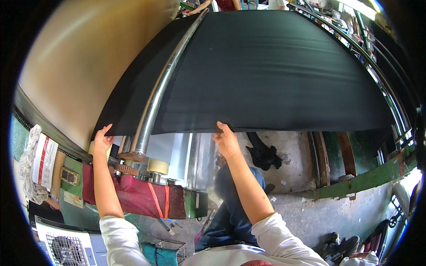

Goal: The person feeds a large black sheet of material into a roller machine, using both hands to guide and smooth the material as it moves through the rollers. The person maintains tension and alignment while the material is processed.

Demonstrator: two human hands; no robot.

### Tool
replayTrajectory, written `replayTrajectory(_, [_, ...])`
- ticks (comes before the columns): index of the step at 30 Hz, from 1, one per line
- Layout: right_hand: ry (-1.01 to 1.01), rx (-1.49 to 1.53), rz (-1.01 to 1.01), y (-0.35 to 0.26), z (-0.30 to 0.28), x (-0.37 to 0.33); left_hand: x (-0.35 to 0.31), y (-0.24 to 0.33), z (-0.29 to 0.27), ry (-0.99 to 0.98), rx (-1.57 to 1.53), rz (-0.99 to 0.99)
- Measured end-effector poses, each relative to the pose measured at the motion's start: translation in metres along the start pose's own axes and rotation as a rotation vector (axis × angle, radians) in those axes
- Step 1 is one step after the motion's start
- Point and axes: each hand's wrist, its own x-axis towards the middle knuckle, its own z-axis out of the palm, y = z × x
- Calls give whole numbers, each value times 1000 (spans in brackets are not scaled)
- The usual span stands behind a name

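Fabric point(275, 80), black and wide, is stretching away from the person, with a metal bar point(154, 104) crossing over its left part and a beige drum point(97, 57) curving up beside it. The right hand point(228, 142) is grasping the near edge well to the right of the bar, its thumb apparently pressing from above. The left hand point(103, 141) is meeting the near left corner with its fingertips; whether it is pinching there, one cannot tell. At the far side, another person's hand point(202, 8) is showing near the fabric.

Faint ripples are running across the right part, so guiding it well is probably calling for even, light tension, with both hands pulling equally and the near edge lying straight. The left fingers are working close to the drum, so they should be avoiding any gap beside it.
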Motion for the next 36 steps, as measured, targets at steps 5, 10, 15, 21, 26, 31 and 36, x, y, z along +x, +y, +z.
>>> replayTrajectory(5, [-359, -344, 184, 4, 0, -12, 2, 0, 8, 30, 48, -93])
replayTrajectory(10, [-362, -573, 89, 9, 6, -14, -3, -3, 9, 70, -16, -22])
replayTrajectory(15, [-21, 15, -10, -4, 1, -3, 6, -1, 5, -47, 54, -122])
replayTrajectory(21, [-457, -511, 148, 2, -3, -14, 4, -9, 22, 179, 32, -46])
replayTrajectory(26, [-421, -616, 63, 14, 8, -14, 12, 1, -6, -115, 77, -106])
replayTrajectory(31, [-75, -11, 12, -1, -8, 3, 12, -5, 3, 187, -39, -19])
replayTrajectory(36, [-371, -246, 183, 7, -1, -9, 20, -2, -18, 186, -24, -78])
